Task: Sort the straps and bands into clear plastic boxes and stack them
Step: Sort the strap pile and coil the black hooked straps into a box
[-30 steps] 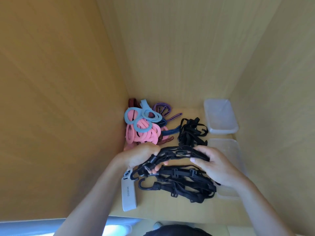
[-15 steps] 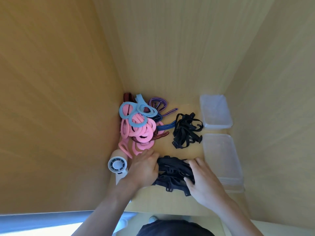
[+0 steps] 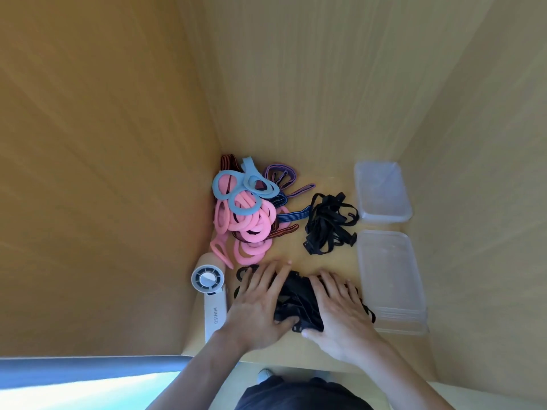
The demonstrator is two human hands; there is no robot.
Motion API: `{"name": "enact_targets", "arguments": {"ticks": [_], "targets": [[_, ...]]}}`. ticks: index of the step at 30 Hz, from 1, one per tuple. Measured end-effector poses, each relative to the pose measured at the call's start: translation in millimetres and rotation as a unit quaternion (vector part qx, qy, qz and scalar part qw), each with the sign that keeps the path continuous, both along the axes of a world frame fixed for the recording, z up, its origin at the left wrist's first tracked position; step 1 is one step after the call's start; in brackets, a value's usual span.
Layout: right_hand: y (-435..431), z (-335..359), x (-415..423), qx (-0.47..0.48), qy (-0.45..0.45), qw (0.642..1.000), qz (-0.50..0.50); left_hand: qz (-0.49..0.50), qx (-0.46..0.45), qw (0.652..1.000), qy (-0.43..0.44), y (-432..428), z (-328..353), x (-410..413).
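Light wooden panels enclose the work area: a left wall (image 3: 103, 173), a back wall (image 3: 310, 84) and a right wall (image 3: 488, 173) rise from a narrow shelf floor (image 3: 291, 255). The floor's front edge runs beneath the wrists at lower centre. Bare floor shows only in a strip across the middle, between the piles above and the hands below.

A handheld fan (image 3: 207, 279) lies along the left wall. Two clear plastic boxes line the right wall: a single one (image 3: 384, 216) at the back and, nearer the front edge, a nested stack (image 3: 390, 279).

Pink bands (image 3: 254, 229) fill the back left corner, with blue bands (image 3: 236, 187) on top and a purple band (image 3: 279, 174) just behind. A loose tangle of black straps (image 3: 328, 223) lies between this heap and the boxes.

At lower centre, both hands rest on a bundle of black buckled straps (image 3: 296, 297), near the front edge and just left of the stack. The left hand (image 3: 257, 306) lies flat, fingers straight and pointing toward the back wall, its thumb against the bundle's near side. The right hand (image 3: 340, 318) presses down likewise, fingers spread and extended. Neither hand curls round the straps.
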State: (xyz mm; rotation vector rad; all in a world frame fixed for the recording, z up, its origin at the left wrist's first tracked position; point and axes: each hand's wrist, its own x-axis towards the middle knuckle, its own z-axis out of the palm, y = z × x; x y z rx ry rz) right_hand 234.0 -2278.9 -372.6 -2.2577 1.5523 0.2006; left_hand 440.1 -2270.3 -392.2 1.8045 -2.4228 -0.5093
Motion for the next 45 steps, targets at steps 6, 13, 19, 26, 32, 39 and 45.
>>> {"name": "enact_targets", "arguments": {"ticks": [6, 13, 19, 26, 32, 39, 45], "targets": [[-3.6, 7.9, -2.1, 0.048, -0.027, 0.998, 0.004, 0.016, -0.007, 1.0, -0.026, 10.4, -10.1, -7.5], [-52.4, 54.5, -8.8, 0.019, -0.223, 0.967, -0.123, 0.022, -0.019, 0.998, -0.048, 18.6, -10.5, -10.7], [-99.3, 29.3, 32.1, -0.018, -0.028, 0.989, -0.142, 0.017, 0.008, 0.998, -0.063, 15.0, 0.2, -11.4], [-104.9, -7.8, 26.6, -0.064, -0.072, 0.978, -0.184, 0.017, 0.052, 0.998, 0.013, 15.4, 18.3, -7.2], [-119.0, 13.7, 1.2, 0.028, -0.372, 0.859, -0.351, 0.063, 0.024, 0.988, 0.136, 10.3, 41.7, -6.4], [-105.6, 92.5, -9.6, 0.162, -0.683, 0.599, -0.385, 0.172, 0.02, 0.933, 0.316, -21.8, 76.1, -18.2], [-87.3, 130.6, -14.3, 0.291, -0.79, 0.46, -0.282, 0.283, 0.153, 0.719, 0.616, -54.3, 107.9, -26.9]]}}
